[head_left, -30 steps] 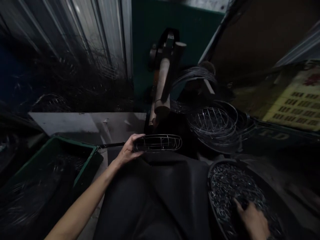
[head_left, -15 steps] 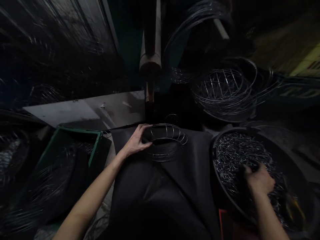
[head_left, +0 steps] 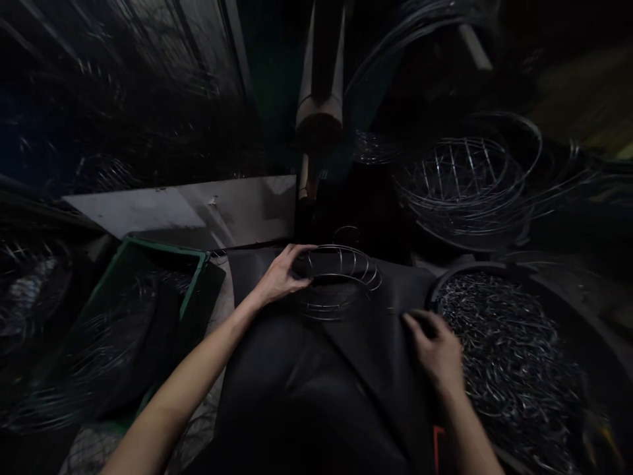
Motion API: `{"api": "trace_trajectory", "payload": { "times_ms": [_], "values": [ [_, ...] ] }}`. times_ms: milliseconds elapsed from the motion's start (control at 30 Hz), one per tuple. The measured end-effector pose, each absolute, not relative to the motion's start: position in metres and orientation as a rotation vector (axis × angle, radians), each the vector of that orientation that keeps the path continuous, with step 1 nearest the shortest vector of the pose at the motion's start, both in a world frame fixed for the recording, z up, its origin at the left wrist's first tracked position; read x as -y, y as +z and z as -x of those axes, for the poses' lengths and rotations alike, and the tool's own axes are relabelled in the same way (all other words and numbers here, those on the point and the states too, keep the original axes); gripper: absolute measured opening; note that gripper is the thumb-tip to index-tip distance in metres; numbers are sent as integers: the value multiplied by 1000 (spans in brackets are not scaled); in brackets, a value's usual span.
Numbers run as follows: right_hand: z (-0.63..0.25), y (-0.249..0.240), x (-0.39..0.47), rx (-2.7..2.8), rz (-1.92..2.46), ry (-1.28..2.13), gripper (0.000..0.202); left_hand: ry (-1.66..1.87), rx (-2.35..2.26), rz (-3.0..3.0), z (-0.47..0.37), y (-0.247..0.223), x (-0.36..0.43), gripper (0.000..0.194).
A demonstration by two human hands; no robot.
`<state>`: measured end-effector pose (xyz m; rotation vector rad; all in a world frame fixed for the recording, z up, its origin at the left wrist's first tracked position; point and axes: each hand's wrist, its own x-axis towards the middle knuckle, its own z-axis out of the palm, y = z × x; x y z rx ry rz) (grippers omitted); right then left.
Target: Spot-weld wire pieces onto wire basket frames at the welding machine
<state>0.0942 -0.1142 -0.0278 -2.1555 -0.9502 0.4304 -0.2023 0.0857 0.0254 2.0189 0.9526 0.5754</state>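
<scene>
Left hand [head_left: 285,277]: gripping wire frame [head_left: 341,275] between thumb and fingers | right hand [head_left: 439,349]: has left wire-pieces heap [head_left: 504,349], pinching short wire [head_left: 391,310] (so it seems) | meaning: piece now beside frame, ahead of right fingertips.

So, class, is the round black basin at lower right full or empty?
Not empty: many small, shiny metal pieces lie spread inside the basin. How full, I cannot tell: their depth is hidden.
</scene>
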Motion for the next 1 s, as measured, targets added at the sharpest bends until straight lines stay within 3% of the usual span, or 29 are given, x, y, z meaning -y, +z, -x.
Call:
{"api": "trace_trajectory", "payload": {
  "times_ms": [400,567,1000],
  "values": [
    [-10,44,32,1309,1650,828,25,544,-919,-2260,191,40,-72,60],
    [6,54,7,1480,1655,591,14,525,-913,-2306,189,44,-72,63],
    [11,19,-4,1613,1406,349,25,632,-951,-2227,188,39,-76,59]
  ]
}}
